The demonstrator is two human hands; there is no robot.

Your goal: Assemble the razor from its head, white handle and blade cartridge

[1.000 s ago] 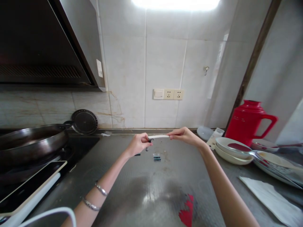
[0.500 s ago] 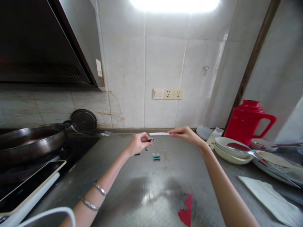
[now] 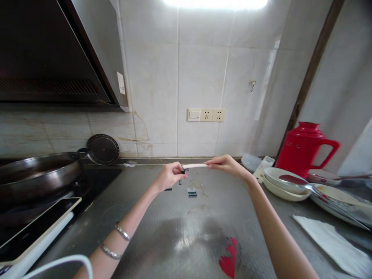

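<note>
My left hand (image 3: 169, 177) pinches a small dark piece (image 3: 184, 171) with a metallic look; its exact shape is too small to tell. My right hand (image 3: 225, 166) grips the right end of a slim white stick-like object (image 3: 196, 166), held level. The white object's left end meets the dark piece at my left fingertips. Below the hands, a small clear and dark-green item (image 3: 192, 192) lies on the grey metal counter (image 3: 186, 224). Another small dark-green piece (image 3: 168, 189) lies beneath my left wrist.
At left are a steel pan (image 3: 40, 173), a round black disc (image 3: 103, 149) and a tablet-like device (image 3: 37, 228). On the right stand a red jug (image 3: 302, 149), stacked bowls (image 3: 285, 186), a plate (image 3: 334, 199) and a white napkin (image 3: 331, 244). A red patch (image 3: 228, 259) marks the near counter.
The white object has shifted slightly left and down, and its left end now meets the dark piece in my left hand. My right hand has moved slightly left with it.
</note>
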